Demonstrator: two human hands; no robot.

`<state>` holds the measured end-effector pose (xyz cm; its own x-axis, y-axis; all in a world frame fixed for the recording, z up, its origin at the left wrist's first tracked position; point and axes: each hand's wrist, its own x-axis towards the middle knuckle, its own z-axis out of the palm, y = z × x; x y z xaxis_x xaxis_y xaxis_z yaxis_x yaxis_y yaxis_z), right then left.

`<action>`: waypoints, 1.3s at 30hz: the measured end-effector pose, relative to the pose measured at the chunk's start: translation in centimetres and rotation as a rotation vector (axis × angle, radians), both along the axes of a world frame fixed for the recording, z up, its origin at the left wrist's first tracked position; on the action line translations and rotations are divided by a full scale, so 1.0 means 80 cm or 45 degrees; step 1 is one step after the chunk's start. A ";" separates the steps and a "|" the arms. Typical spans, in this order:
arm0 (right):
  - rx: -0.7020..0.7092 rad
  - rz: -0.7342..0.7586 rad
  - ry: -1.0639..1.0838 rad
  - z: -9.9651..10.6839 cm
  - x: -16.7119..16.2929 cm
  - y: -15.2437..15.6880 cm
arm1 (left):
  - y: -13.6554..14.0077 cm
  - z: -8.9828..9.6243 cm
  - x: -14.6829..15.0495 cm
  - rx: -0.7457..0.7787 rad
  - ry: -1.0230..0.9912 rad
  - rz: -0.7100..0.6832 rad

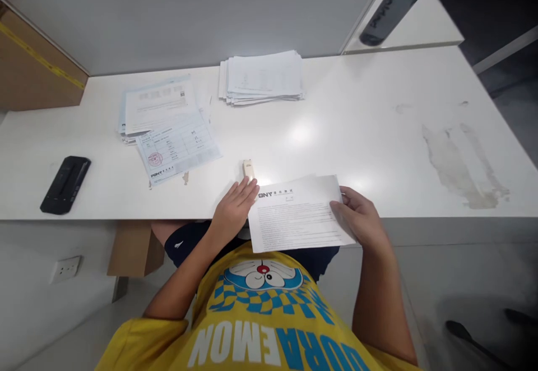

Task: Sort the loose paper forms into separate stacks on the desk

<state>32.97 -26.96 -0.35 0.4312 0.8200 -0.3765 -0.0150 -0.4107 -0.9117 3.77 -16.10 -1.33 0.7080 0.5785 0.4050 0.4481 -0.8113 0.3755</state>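
My right hand (360,214) grips the right edge of a printed sheet of paper (300,219), thumb on top and fingers beneath. The sheet overhangs the desk's front edge, tilted slightly. At its upper left, my left hand (236,205) lies flat with fingers stretched out, the fingertips at the near end of a small cream-coloured object (248,168) that looks like a stapler. Those fingers partly cover it. Whether the left hand touches the sheet, I cannot tell.
On the white desk (357,124), a stack of papers (264,77) stands at the back. Loose printed forms (179,147) lie to the left, beyond a black phone-like device (65,185). A cardboard box (37,68) occupies the far left corner; a dark cylinder (390,12) hangs upper right.
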 end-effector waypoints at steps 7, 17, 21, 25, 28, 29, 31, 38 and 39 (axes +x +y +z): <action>0.051 0.132 -0.128 -0.012 0.030 0.015 | -0.001 -0.001 0.002 0.188 0.023 0.076; 0.559 -0.273 -0.566 0.017 0.081 0.267 | -0.003 -0.015 0.008 0.049 0.110 0.327; 0.514 -0.111 -0.917 -0.012 0.070 0.389 | -0.002 -0.006 0.009 -0.144 0.250 0.390; 0.492 0.039 -1.068 -0.052 0.085 0.418 | 0.000 0.001 0.009 -0.280 0.343 0.380; 0.494 0.103 -0.964 -0.069 0.090 0.396 | 0.009 0.005 0.010 -0.340 0.329 0.382; 0.494 0.140 -0.985 -0.071 0.087 0.386 | 0.014 0.007 0.012 -0.360 0.323 0.378; 0.461 0.240 -1.116 -0.070 0.074 0.369 | 0.026 0.010 0.017 -0.395 0.323 0.345; 0.184 0.470 -1.480 -0.068 0.055 0.374 | 0.087 0.033 0.024 -0.421 0.326 0.184; 0.191 0.463 -1.489 -0.067 0.057 0.377 | 0.099 0.040 0.013 -0.396 0.291 0.182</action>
<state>37.54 3.21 -5.75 0.1834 0.9644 0.1906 0.9343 -0.1107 -0.3388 4.79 -8.20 1.84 0.6630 0.7477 0.0367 0.6485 -0.5982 0.4707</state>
